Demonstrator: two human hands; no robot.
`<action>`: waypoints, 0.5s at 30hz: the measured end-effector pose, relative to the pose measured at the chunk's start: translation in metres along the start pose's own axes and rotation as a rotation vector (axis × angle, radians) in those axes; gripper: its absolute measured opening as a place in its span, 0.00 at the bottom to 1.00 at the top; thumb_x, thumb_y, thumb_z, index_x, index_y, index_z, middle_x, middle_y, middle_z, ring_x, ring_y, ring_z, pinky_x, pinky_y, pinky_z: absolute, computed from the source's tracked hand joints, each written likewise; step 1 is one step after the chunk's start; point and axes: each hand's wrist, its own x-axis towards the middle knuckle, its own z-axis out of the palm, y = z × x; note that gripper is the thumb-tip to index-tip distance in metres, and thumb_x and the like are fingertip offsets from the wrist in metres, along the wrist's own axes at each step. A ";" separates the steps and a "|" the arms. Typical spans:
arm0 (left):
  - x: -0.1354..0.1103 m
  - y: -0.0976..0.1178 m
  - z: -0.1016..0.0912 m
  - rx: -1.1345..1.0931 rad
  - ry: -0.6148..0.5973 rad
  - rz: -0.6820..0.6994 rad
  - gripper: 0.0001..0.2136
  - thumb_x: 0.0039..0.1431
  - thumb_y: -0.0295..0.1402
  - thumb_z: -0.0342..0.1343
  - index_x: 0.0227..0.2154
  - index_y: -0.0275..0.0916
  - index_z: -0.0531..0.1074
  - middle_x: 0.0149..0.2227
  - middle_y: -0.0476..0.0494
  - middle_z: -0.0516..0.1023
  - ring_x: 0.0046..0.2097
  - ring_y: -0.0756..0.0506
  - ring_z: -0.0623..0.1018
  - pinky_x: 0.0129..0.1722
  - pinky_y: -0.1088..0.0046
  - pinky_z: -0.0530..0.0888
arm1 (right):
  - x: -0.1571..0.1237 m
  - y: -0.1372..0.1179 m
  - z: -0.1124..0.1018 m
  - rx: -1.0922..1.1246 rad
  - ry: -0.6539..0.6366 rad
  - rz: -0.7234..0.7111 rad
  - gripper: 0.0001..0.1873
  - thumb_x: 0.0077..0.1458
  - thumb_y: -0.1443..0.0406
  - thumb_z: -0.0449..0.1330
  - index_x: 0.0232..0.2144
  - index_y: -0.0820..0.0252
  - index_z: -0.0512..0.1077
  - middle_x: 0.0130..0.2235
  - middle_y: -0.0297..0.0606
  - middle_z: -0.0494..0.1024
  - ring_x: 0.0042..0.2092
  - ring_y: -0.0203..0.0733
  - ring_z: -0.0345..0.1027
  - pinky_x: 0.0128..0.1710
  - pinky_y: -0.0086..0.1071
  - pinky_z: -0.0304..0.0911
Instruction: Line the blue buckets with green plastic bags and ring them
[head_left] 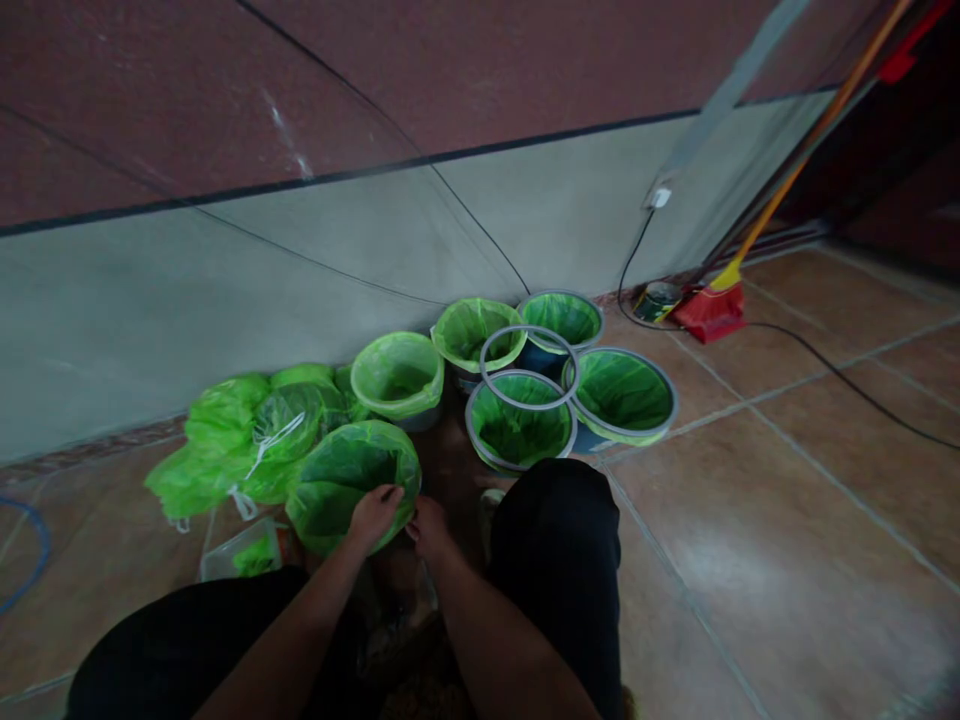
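Note:
Directly before me stands a bin lined with a thin green garbage bag (319, 490), its edge folded over the rim. My left hand (374, 517) is closed on the bag at the near right rim, fingers reaching inside. Just right of it, my right hand (430, 528) pinches the bag's outer edge, low beside the bin. Behind stand two more bag-lined bins without rings, a pale green one (397, 375) and another (480, 335) near the wall. A loose grey ring (485, 362) rests across the tops of the bins to the right.
Ringed, bag-lined bins stand at front (521, 435), right (622, 395) and back (562, 318). Filled green bags (232, 425) lie left, near a clear plastic tub (221, 562). A red dustpan (711, 312), a can (658, 300) and a black cable (847, 375) are at right.

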 end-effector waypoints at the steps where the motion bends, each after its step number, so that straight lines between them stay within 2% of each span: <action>1: 0.003 0.002 0.000 -0.008 -0.013 0.006 0.12 0.62 0.35 0.52 0.32 0.37 0.80 0.33 0.42 0.83 0.38 0.45 0.81 0.36 0.73 0.71 | -0.001 -0.001 0.000 0.007 0.002 0.017 0.09 0.50 0.70 0.55 0.20 0.59 0.65 0.16 0.25 0.63 0.17 0.30 0.54 0.19 0.24 0.49; 5: 0.011 0.007 0.002 -0.003 -0.019 -0.005 0.12 0.61 0.32 0.53 0.27 0.36 0.80 0.31 0.41 0.83 0.35 0.45 0.81 0.34 0.74 0.69 | -0.003 -0.004 0.001 0.012 0.004 0.056 0.11 0.50 0.70 0.57 0.18 0.58 0.63 0.16 0.25 0.62 0.17 0.29 0.54 0.20 0.24 0.49; 9: 0.011 0.003 0.004 0.053 0.031 -0.073 0.15 0.63 0.33 0.49 0.32 0.35 0.80 0.36 0.36 0.84 0.39 0.42 0.81 0.34 0.72 0.69 | -0.001 -0.005 0.002 -0.027 0.031 0.087 0.11 0.49 0.70 0.58 0.18 0.58 0.64 0.15 0.25 0.63 0.17 0.30 0.55 0.19 0.23 0.50; 15: 0.002 -0.009 0.003 0.132 0.062 -0.148 0.17 0.65 0.35 0.44 0.39 0.36 0.79 0.44 0.33 0.83 0.45 0.39 0.81 0.39 0.69 0.70 | 0.002 0.003 0.001 -0.140 0.064 0.045 0.15 0.57 0.71 0.55 0.19 0.58 0.64 0.14 0.26 0.63 0.17 0.31 0.56 0.19 0.25 0.52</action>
